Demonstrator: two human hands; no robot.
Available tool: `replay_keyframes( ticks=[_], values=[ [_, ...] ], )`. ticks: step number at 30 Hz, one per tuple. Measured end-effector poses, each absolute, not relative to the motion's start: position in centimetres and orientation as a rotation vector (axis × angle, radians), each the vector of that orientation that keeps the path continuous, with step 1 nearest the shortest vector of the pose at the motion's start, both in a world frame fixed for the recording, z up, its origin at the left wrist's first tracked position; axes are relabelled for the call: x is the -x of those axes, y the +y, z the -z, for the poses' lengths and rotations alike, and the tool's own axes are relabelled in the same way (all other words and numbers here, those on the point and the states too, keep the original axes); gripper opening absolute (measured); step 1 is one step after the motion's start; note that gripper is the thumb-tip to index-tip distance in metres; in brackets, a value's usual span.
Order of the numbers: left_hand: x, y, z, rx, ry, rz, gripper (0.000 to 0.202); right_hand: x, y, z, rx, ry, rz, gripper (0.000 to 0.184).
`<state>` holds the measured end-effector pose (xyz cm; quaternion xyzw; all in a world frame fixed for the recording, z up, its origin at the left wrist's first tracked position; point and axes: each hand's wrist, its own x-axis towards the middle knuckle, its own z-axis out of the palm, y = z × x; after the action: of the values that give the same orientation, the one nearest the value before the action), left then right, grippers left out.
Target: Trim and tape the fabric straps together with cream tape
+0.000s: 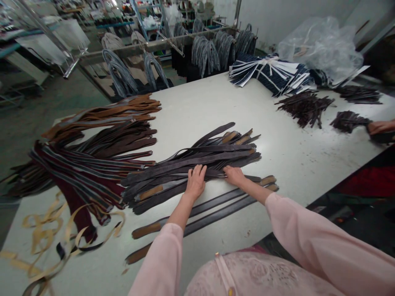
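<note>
A loose pile of long, dark-grey fabric strips (pixel 185 163) lies mid-span on a white tabletop (pixel 197 107). The left hand (pixel 196 181) rests on it, fingers extended, unclenched. The right hand (pixel 233 175) touches its near edge; I cannot tell whether it grasps. Far right: a crumpled, clear plastic bag (pixel 324 51), contents indistinct.

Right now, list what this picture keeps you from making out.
All in the head view:
- Left hand: palm hidden by its back.
- Nearest loose strip: middle hidden by the left sleeve.
- Gray pile: lower strips covered by upper ones.
- Co-worker's hand: arm cut off by right edge.
- Far clutter: blurred, too small.
</note>
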<state>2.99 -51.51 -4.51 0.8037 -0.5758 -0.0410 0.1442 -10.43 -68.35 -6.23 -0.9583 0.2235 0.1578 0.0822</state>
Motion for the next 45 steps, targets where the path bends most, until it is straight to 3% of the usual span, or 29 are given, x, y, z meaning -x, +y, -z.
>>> replay_keyframes(
  ticks=[8,15,17,20,23,26,31,36,40,45],
  values=[
    [-8.5,-50.9,3.5,-2.275,-1.864,0.255,0.034,11.3,-71.6,1.0,2.820,0.468,-0.507,0.023],
    [-17.2,-42.7,-0.5,-2.656,-1.637,0.022,0.044,13.2,-76.3,-3.8,2.743,0.518,-0.524,0.014],
    [-18.2,-39.7,-2.0,-2.719,-1.574,0.001,0.049,14.0,-77.4,-3.5,2.735,0.546,-0.546,0.014],
    [-17.1,-35.4,-2.4,-2.714,-1.621,0.252,0.055,14.8,-78.0,-1.8,2.707,0.525,-0.647,0.018],
    [-14.4,-31.7,0.5,-2.662,-1.505,0.767,0.039,14.7,-77.6,0.9,2.656,0.501,-0.765,0.028],
    [-12.5,-29.3,4.5,-2.559,-1.310,1.032,0.041,14.6,-77.0,3.4,2.646,0.513,-0.821,0.031],
    [-11.1,-28.7,6.7,-2.565,-1.386,0.695,0.037,15.7,-77.0,5.3,2.699,0.644,-0.650,0.048],
    [-8.8,-30.0,7.0,-2.536,-1.539,0.367,0.042,16.5,-78.1,5.4,2.740,0.614,-0.641,0.030],
    [-9.1,-30.2,8.7,-2.458,-1.503,0.396,0.036,15.5,-79.5,5.1,2.695,0.592,-0.737,0.031],
    [-12.5,-31.6,8.4,-2.542,-1.309,0.854,0.032,13.6,-80.7,4.9,2.619,0.698,-0.854,0.034]
  ],
)
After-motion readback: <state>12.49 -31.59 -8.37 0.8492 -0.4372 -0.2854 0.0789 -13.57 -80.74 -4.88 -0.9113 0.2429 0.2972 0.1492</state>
